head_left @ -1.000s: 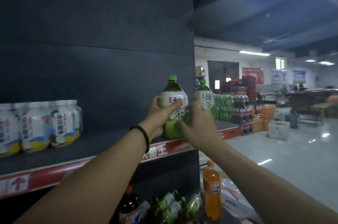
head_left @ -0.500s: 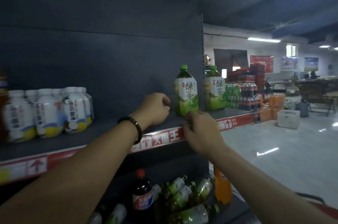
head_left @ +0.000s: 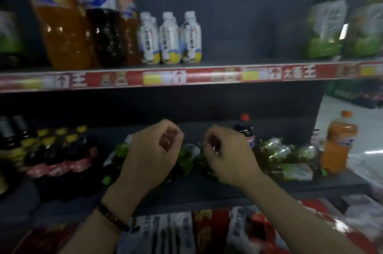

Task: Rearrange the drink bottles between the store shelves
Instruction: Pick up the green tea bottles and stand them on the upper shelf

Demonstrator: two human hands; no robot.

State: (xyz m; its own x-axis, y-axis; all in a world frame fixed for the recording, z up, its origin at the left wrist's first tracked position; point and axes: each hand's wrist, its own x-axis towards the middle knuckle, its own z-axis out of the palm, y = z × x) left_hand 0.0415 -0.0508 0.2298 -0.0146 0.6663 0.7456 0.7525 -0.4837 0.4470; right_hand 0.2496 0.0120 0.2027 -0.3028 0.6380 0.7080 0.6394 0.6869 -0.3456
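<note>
Head view has swung down and to the left since a second ago, so the upper shelf (head_left: 207, 76) with its red price strip now runs across the top of the picture, and a lower shelf (head_left: 248, 187) that was barely seen before fills the middle. On the upper shelf, tall orange soda bottles (head_left: 62, 25) and a dark cola bottle (head_left: 103, 25) stand at the left. The two green tea bottles (head_left: 325, 23) stand upright side by side at the shelf's right end, where one of them was being gripped by both hands a second ago; no hand touches them now. The left hand (head_left: 151, 156) and the right hand (head_left: 228, 156) have dropped from that shelf and hang side by side in front of the lower one, well apart from the tea bottles. The fingers of both are curled in toward the palms and hold nothing. Behind and below the hands a heap of small green bottles (head_left: 286, 154) lies on its side on the lower shelf. A shrink-wrapped pack of dark bottles with yellow caps (head_left: 60, 150) sits to the left, and an orange drink bottle (head_left: 337, 143) stands at the right end. Three small white bottles (head_left: 170, 40) stand in a row on the upper shelf, just beside the big sodas. A red-capped cola bottle (head_left: 245, 131) stands just behind the right hand. A dark bracelet (head_left: 113, 217) circles the left wrist.
</note>
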